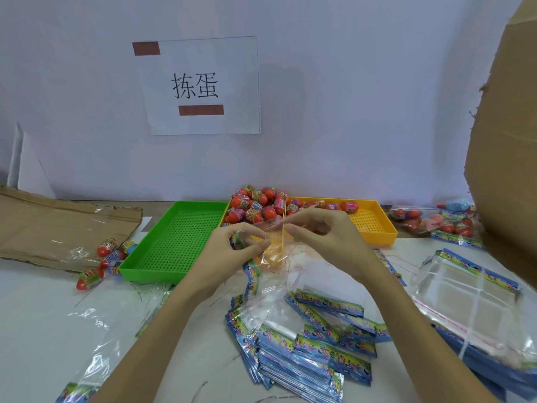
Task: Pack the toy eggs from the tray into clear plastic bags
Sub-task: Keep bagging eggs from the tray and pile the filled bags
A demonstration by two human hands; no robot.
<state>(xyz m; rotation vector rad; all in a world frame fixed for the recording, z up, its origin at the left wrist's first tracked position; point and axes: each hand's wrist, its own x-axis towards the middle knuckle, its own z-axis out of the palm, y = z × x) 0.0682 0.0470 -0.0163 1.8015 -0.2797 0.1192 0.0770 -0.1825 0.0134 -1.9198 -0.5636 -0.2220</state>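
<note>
This is a small packing station in a workshop or warehouse. A printed paper sign [200, 85] with Chinese characters is fixed to the plain white wall above the table [37, 309], labelling the station. Perforated plastic sorting trays stand side by side, a green tray [174, 237] and a yellow tray [374, 225], with a heap of toy eggs [255, 205] between them. Stacks of printed clear plastic bags [305, 350] cover the table, and cardboard cartons [505, 141] stand at the edges.
</note>
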